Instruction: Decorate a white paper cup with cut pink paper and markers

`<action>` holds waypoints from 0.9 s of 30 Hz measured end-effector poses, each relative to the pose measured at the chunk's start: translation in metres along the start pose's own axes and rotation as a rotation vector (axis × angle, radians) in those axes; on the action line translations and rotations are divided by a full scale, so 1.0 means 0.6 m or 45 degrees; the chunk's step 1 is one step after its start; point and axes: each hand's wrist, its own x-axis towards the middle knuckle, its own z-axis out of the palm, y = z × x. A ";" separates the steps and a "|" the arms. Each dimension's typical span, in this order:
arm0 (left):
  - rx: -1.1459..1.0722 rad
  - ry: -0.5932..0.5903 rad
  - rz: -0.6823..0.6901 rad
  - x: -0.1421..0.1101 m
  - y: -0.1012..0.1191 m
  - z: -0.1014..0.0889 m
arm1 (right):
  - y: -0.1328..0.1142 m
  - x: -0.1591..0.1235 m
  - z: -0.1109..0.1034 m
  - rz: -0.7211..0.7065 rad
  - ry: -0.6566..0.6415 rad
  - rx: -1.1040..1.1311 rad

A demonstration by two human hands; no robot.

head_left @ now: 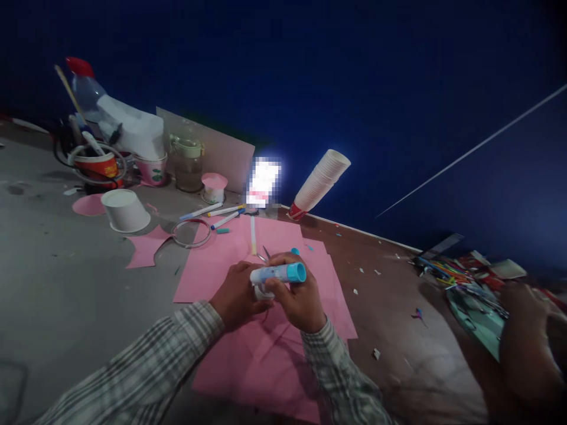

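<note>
My right hand (pixel 305 304) is closed around a glue stick (pixel 275 273), white with a bright blue end that points to the right. Just below it, my left hand (pixel 235 296) is closed on a small white piece (pixel 263 293), mostly covered by the fingers and the glue stick, so its kind cannot be made out. Both hands are over overlapping pink paper sheets (pixel 279 233). Partly hidden behind the hands are scissor blades (pixel 264 255) and a small blue cap (pixel 295 251). A white marker (pixel 253 235) lies upright in view on the sheets.
A leaning stack of paper cups (pixel 321 180) and a blurred bright screen (pixel 263 182) stand at the back. To the left are an upturned white cup (pixel 126 211), a ring (pixel 191 234), markers (pixel 201 211) and a glass jar (pixel 186 166). Another person's arm (pixel 527 336) enters at right.
</note>
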 end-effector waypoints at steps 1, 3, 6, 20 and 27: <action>0.011 -0.005 0.019 0.000 0.000 0.000 | -0.001 0.000 0.002 -0.012 -0.019 -0.006; 0.024 -0.034 0.058 0.001 0.000 0.000 | -0.001 -0.001 0.004 -0.043 -0.058 -0.014; -0.008 -0.061 0.055 0.003 0.000 -0.001 | 0.001 -0.004 0.001 -0.104 -0.099 0.006; -0.153 0.109 -0.149 0.004 0.007 -0.012 | 0.015 -0.011 -0.037 -0.154 0.098 0.158; -0.442 0.164 -0.200 0.007 0.021 -0.021 | 0.020 -0.021 -0.027 -0.160 0.157 0.213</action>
